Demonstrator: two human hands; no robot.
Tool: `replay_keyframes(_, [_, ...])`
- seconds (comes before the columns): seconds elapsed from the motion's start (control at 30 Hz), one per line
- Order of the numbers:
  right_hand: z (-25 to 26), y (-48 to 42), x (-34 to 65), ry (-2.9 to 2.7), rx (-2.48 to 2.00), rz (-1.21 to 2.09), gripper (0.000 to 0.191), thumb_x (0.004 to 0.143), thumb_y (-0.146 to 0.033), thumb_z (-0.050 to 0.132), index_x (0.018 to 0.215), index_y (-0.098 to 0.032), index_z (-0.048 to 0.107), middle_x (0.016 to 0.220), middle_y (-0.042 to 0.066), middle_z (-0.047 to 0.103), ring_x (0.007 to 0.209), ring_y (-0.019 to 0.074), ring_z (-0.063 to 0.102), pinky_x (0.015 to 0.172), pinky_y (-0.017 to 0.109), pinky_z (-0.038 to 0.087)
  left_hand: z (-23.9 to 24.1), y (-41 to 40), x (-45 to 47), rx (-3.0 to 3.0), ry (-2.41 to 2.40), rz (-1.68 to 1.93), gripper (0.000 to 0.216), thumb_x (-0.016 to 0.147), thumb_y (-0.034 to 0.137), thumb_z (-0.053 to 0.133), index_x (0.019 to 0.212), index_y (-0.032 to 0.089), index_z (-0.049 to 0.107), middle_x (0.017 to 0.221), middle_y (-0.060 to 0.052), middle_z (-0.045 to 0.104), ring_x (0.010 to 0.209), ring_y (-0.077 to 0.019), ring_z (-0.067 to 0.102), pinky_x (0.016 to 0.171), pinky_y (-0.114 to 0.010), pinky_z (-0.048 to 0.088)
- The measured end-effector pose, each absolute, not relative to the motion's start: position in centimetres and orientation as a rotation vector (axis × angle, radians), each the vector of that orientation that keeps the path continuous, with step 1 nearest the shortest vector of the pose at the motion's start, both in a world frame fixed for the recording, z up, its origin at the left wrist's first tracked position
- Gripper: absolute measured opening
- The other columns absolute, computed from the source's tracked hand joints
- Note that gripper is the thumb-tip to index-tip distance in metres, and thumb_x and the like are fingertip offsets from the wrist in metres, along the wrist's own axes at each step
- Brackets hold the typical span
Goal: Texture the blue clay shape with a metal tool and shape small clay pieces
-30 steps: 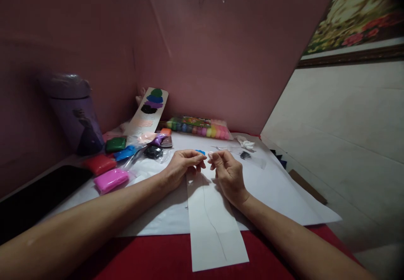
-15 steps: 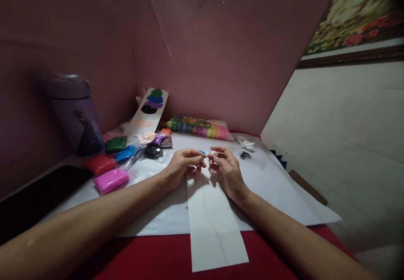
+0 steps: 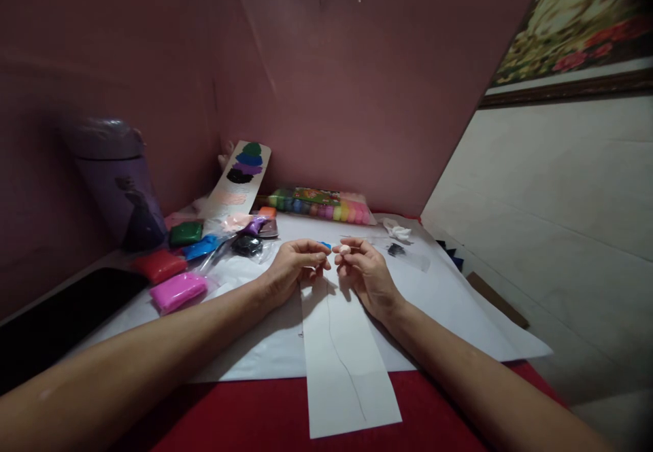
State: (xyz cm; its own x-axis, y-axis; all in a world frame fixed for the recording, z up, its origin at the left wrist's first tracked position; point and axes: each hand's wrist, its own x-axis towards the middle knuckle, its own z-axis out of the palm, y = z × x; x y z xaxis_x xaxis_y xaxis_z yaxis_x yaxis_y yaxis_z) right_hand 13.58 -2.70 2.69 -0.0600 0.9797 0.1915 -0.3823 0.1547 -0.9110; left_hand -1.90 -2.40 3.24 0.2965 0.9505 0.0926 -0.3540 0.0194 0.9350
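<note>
My right hand (image 3: 368, 272) pinches a small pale lump of modelling clay (image 3: 345, 250) between thumb and fingers. Facing it a short gap away is my left hand (image 3: 298, 267), its thumb pressed against the fingertips; whatever sits in that pinch, if anything, is too small to make out. Both hands hover over the top end of a white paper strip (image 3: 352, 370), which bears one long curved pencil line. A bit of blue (image 3: 325, 244) shows just behind the left fingertips.
Soft clay packets in several colours lie to the left, among them a pink packet (image 3: 178, 292). Behind stand a purple tumbler (image 3: 120, 187), a painted card (image 3: 239, 183) and a bag of colourful clay (image 3: 321, 205). A crumpled white tissue (image 3: 396, 229) lies right; a black slab (image 3: 71, 323) lies left.
My fingertips have drawn slightly apart, and the pale lump in my right hand shows more plainly. Everything on the table stays where it was.
</note>
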Motion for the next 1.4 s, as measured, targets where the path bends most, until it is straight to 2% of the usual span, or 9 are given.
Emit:
replay_keyframes(0.13, [2.4,-2.2,14.1,-1.114,-0.727,1.341,0.027,0.061,-0.013,0.051,0.086,-0.019,0.058,0.075,0.001,0.058,0.060,0.0129,0.052,0.051,0.026,0.044,3.2,-2.4,-1.8,1.096,0.725,1.151,0.021,0.060,0.022,0.076,0.077,0.011,0.068,0.062,-0.005,0.066,0.046,-0.0081,0.050,0.045,-0.019,0.034])
replay_keyframes(0.27, [2.4,-2.4,14.2,-1.141,-0.750,1.320,0.023,0.056,-0.014,0.049,0.075,-0.018,0.061,0.064,-0.001,0.051,0.057,0.0124,0.047,0.049,0.025,0.039,3.3,-2.4,-1.9,1.090,0.719,1.141,0.022,0.060,0.022,0.076,0.077,0.011,0.068,0.061,-0.005,0.065,0.045,-0.0082,0.050,0.043,-0.019,0.033])
replay_keyframes(0.4, [2.6,-2.7,13.9,-1.208,-0.875,1.225,0.010,0.068,-0.022,0.052,0.072,-0.017,0.060,0.058,-0.002,0.046,0.050,0.0109,0.040,0.045,0.023,0.032,3.3,-2.4,-2.0,1.087,0.718,1.120,0.021,0.061,0.021,0.075,0.078,0.011,0.067,0.062,-0.005,0.065,0.047,-0.0088,0.052,0.042,-0.018,0.033])
replay_keyframes(0.47, [2.5,-2.9,13.7,-1.340,-0.955,1.045,0.012,0.074,-0.030,0.056,0.071,-0.018,0.059,0.058,-0.003,0.046,0.050,0.0115,0.040,0.046,0.024,0.034,3.4,-2.5,-2.0,1.092,0.706,1.120,0.018,0.062,0.021,0.075,0.074,0.012,0.066,0.062,-0.004,0.065,0.048,-0.0088,0.052,0.042,-0.018,0.034])
replay_keyframes(0.57, [2.3,-3.2,13.4,-1.579,-0.978,0.662,0.016,0.079,-0.030,0.060,0.067,-0.019,0.058,0.065,0.000,0.054,0.062,0.0142,0.049,0.059,0.027,0.041,3.5,-2.5,-1.9,1.108,0.691,1.121,0.013,0.062,0.019,0.073,0.068,0.011,0.064,0.061,-0.004,0.064,0.048,-0.0087,0.052,0.042,-0.018,0.035])
replay_keyframes(0.67, [2.2,-3.5,13.3,-1.701,-0.947,0.438,0.016,0.083,-0.025,0.056,0.069,-0.019,0.060,0.072,0.002,0.057,0.070,0.0159,0.053,0.067,0.029,0.043,3.6,-2.6,-1.9,1.115,0.700,1.115,0.011,0.062,0.018,0.071,0.067,0.011,0.064,0.060,-0.004,0.063,0.048,-0.0085,0.052,0.043,-0.018,0.035])
replay_keyframes(0.83, [2.2,-3.6,13.6,-1.760,-0.927,0.335,0.014,0.086,-0.024,0.054,0.075,-0.019,0.062,0.075,0.003,0.058,0.070,0.0161,0.053,0.064,0.028,0.042,3.5,-2.5,-1.9,1.132,0.713,1.121,0.009,0.063,0.017,0.068,0.068,0.011,0.065,0.060,-0.003,0.063,0.046,-0.0077,0.050,0.042,-0.018,0.035])
replay_keyframes(1.0, [2.3,-3.5,13.6,-1.802,-0.910,0.246,0.017,0.086,-0.024,0.055,0.071,-0.018,0.060,0.072,0.003,0.056,0.068,0.0155,0.051,0.061,0.027,0.041,3.3,-2.5,-1.9,1.188,0.740,1.120,0.008,0.063,0.017,0.066,0.067,0.011,0.065,0.059,-0.002,0.063,0.043,-0.0064,0.049,0.043,-0.018,0.035])
replay_keyframes(1.4, [1.7,-3.3,13.9,-1.935,-0.884,0.015,0.011,0.082,-0.013,0.052,0.074,-0.019,0.057,0.077,0.003,0.054,0.068,0.0154,0.051,0.063,0.028,0.042,3.4,-2.8,-1.6,1.377,0.862,1.162,0.010,0.060,0.021,0.066,0.062,0.011,0.065,0.046,0.001,0.058,0.041,-0.0088,0.049,0.043,-0.020,0.037])
